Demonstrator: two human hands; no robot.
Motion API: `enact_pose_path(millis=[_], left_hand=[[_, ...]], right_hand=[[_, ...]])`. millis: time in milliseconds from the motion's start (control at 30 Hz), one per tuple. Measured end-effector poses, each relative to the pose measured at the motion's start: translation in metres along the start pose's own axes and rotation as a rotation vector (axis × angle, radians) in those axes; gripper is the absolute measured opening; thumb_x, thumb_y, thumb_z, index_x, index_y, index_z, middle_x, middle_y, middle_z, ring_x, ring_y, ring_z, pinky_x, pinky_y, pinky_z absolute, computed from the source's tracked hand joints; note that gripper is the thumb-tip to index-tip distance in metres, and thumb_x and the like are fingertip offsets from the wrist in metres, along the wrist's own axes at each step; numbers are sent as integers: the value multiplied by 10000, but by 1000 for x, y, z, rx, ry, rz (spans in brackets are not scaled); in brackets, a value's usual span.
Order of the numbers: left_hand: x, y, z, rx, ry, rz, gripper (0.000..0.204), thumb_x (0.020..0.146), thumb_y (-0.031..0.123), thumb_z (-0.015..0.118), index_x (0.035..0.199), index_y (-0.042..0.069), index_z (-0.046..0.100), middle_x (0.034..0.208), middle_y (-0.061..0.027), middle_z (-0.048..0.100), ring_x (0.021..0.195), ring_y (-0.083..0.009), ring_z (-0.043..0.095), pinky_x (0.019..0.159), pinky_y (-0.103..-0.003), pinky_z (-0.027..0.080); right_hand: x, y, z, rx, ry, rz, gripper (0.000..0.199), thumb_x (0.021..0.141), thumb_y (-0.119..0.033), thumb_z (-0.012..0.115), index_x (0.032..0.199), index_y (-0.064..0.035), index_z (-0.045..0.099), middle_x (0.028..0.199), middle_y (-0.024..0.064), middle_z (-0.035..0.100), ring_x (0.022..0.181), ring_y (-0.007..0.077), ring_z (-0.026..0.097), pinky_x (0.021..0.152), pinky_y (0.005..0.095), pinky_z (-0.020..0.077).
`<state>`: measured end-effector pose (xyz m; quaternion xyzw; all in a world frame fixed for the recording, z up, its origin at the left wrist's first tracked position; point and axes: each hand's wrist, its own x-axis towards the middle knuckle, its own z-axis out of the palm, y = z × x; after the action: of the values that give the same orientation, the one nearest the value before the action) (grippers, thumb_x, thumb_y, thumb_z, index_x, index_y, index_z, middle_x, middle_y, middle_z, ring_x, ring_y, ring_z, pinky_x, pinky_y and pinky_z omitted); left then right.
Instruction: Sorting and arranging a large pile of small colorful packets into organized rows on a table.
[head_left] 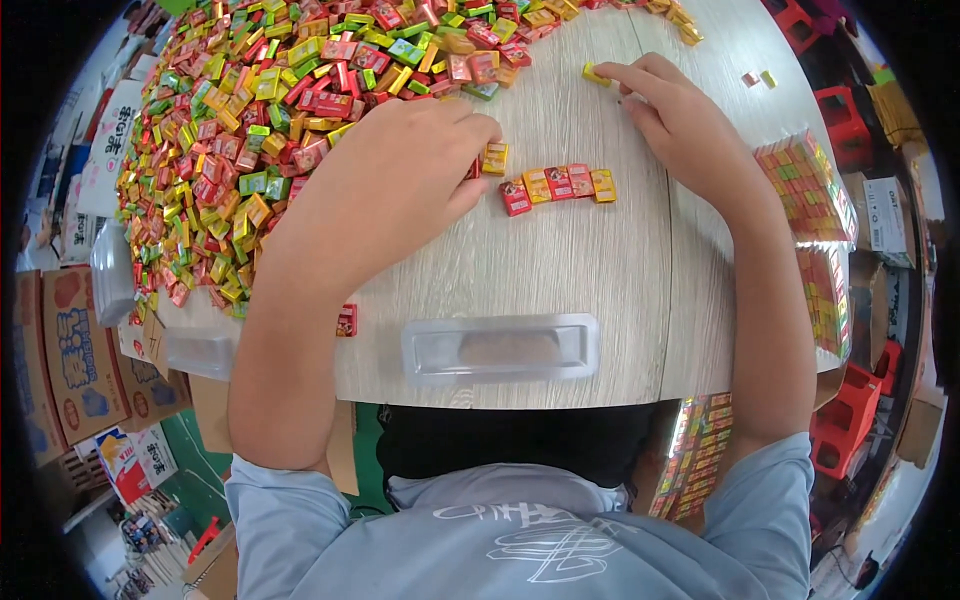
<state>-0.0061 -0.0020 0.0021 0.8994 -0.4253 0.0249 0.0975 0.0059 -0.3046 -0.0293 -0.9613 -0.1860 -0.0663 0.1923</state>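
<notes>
My left hand is closed beside the big heap, its fingertips at a yellow candy pack with a red one partly hidden next to it. Just right of that, several small red and yellow candy packs form a slightly curved row on the table. My right hand reaches in farther back with its fingers stretched and apart. Its index fingertip touches a single yellow candy pack lying on the tabletop. A clear plastic tray lies near the table's front edge, below the row.
A large heap of colourful candy packs covers the table's left and back. Stacked blocks of packs stand along the right edge, near two loose pieces. More clear trays lie at the left; cartons and red stools surround the table.
</notes>
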Motion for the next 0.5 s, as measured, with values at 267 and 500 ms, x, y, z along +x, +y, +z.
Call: enact_pose_path(millis=[267,500], left_hand=[[6,2,4,0,-35,-42,327,942,229,719,1219,58,683,1173,-164,693,1163,-369,640,1048,-471,488],[12,7,9,77,42,-63,304,950,259,714,1191,76,691,1119,-165,699,1073,-367,665,950,-459,522]], right_hand=[[-7,1,3,-65,21,-75,462,1048,-40,522,1491,-149,592,1267,122,586,1134,300,612,1021,381,481],[-6,2,1,-55,5,-78,466,1034,-27,527,1481,-141,596,1261,122,585,1148,302,605,1026,382,472]])
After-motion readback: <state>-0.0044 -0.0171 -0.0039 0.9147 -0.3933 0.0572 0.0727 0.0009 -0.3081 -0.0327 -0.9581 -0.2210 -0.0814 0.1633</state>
